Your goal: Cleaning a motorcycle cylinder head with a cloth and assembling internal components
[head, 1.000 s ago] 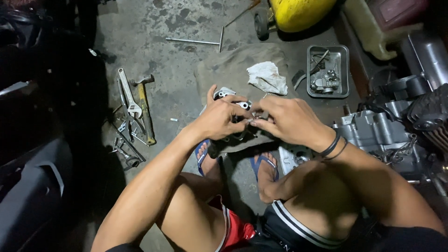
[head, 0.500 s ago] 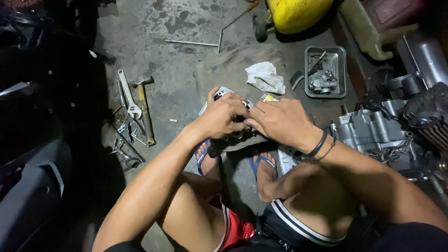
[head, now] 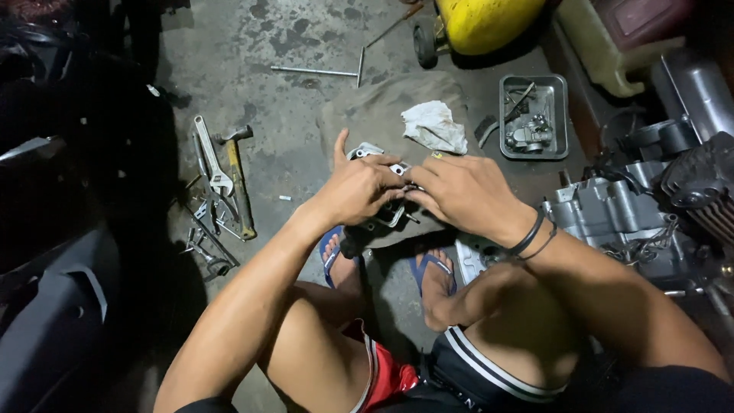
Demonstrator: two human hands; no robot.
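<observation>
Both hands clenched on a grey metal engine part (head: 380,200) held above feet: left hand (head: 359,187) wraps its left side, right hand (head: 462,191) its right. White rag (head: 434,127) just beyond; wrench (head: 212,164) & hammer (head: 237,180) lie well left on floor.

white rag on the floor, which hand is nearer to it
Right. The right hand lies just below the white rag; the left hand is farther off, down to its left, on the metal part.

No packages, labels, signs or screens visible in the head view. Floor has only loose tools, a rag, a metal tray w/ parts and engine pieces; none carry a legible sticker or tag. Yellow tank and cream container at top edge show plain surfaces, no label seen.
</observation>
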